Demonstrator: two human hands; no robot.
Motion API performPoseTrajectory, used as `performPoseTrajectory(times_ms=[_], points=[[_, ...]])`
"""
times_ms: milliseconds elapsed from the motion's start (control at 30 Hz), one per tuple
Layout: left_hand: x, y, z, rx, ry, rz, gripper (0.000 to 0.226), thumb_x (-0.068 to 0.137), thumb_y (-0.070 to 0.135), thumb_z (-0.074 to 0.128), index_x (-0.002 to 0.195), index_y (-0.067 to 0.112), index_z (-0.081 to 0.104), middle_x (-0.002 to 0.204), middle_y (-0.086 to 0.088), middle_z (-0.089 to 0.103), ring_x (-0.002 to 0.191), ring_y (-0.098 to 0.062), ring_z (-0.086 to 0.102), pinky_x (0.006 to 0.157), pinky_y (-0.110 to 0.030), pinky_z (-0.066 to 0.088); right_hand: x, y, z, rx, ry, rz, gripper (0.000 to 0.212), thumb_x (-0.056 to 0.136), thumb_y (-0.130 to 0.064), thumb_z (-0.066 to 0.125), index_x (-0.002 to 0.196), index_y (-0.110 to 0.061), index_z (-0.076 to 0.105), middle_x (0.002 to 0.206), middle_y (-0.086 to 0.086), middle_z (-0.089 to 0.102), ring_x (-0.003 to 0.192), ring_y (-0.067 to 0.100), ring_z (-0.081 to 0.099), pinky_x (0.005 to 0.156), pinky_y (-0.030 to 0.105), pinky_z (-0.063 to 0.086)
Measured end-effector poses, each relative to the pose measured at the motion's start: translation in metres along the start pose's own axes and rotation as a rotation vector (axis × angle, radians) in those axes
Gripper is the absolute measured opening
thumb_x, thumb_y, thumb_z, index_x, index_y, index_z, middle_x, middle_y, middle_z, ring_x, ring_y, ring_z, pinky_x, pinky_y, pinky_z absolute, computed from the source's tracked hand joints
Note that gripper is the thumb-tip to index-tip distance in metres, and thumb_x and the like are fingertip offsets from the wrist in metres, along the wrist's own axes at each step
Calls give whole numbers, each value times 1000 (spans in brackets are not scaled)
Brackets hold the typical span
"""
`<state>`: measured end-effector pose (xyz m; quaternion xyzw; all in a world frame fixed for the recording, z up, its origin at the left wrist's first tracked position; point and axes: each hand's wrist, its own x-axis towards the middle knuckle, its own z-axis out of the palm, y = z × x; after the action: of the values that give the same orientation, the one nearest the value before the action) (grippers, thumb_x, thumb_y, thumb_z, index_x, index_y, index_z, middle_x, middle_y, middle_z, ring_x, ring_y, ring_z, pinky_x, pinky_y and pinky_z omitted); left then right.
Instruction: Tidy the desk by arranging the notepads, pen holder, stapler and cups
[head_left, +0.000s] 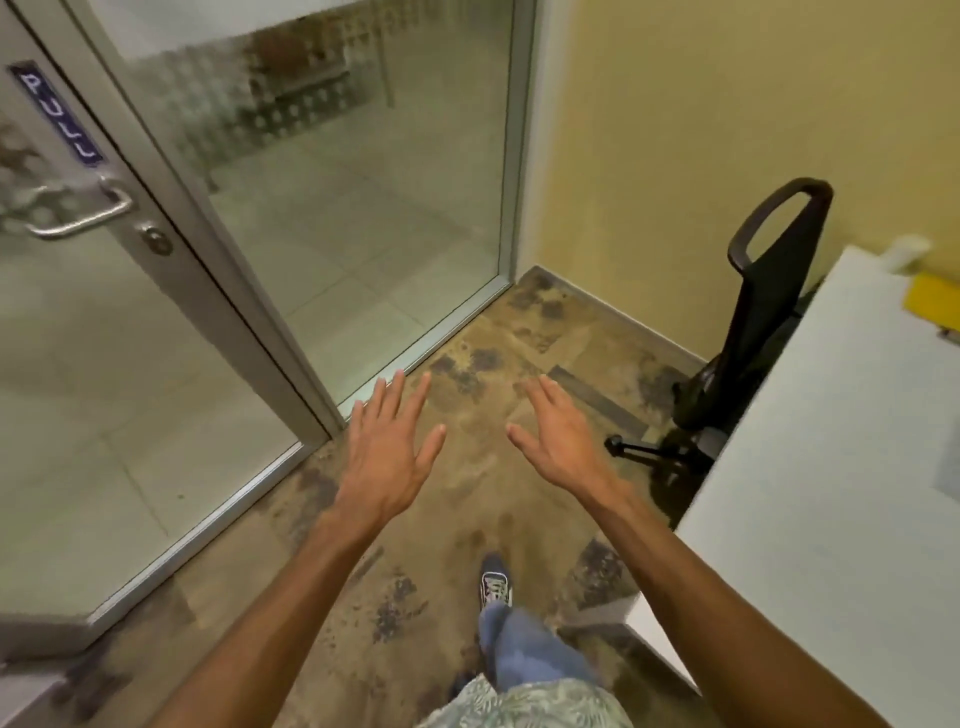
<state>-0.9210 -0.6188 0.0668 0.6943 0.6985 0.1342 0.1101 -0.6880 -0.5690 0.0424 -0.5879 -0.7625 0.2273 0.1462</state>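
Note:
My left hand (387, 452) and my right hand (558, 441) are stretched out in front of me over the floor, palms down, fingers spread, holding nothing. The white desk (831, 467) runs along the right side of the head view. At its far right edge lies a yellow notepad (932, 301), cut off by the frame. A blurred pale object (906, 252), perhaps a cup, stands at the desk's far corner. No pen holder or stapler is visible.
A glass door (67, 312) with a metal handle (78, 218) and a PULL sign fills the left. A glass panel (363, 182) stands ahead. A black office chair (758, 312) sits between the yellow wall and the desk. My foot (493, 579) is on the patterned floor.

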Motion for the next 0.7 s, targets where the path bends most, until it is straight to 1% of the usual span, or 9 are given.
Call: performPoseTrajectory(times_ms=[100,167,300,433,567,700], points=[[60,10,11,-7,-30,91,67,99,58,34,157,35,9,166,-3,11,153,-24,8,123,-50,10,38,26,-6,7,48,99,70,96,-49,50,154,-18,26,162,11,21,151,26,16,119,43,19],[103,21,18,-12,-44,139,67,99,57,36,157,34,11,166,-3,10,153,-24,7,123,-49,11,65,43,-13,18,83,159,71,95,-49,50,154,-20,25,163,9,20,151,24,15,118,43,20],[185,52,27,-3,-98,233,68,99,58,34,158,33,10,166,-2,9,153,-23,4,123,-48,10,116,74,-37,31,131,271,70,95,-50,49,154,-22,24,163,10,18,151,25,14,117,46,22],[258,87,36,-34,-133,346,68,99,57,36,158,33,11,166,-1,8,153,-22,3,123,-49,11,156,101,-69,40,194,336,71,97,-51,46,156,-22,21,165,8,14,152,24,10,118,44,20],[319,126,47,-60,-166,462,69,99,57,34,158,33,7,166,0,3,153,-20,-1,124,-49,9,185,126,-103,28,253,413,71,97,-50,47,157,-24,18,166,6,10,153,22,5,119,49,17],[380,165,58,-79,-181,572,70,100,56,36,158,32,6,167,0,1,153,-20,-2,124,-48,7,211,151,-132,13,325,479,71,97,-48,48,157,-24,18,166,4,9,153,20,3,119,51,18]])
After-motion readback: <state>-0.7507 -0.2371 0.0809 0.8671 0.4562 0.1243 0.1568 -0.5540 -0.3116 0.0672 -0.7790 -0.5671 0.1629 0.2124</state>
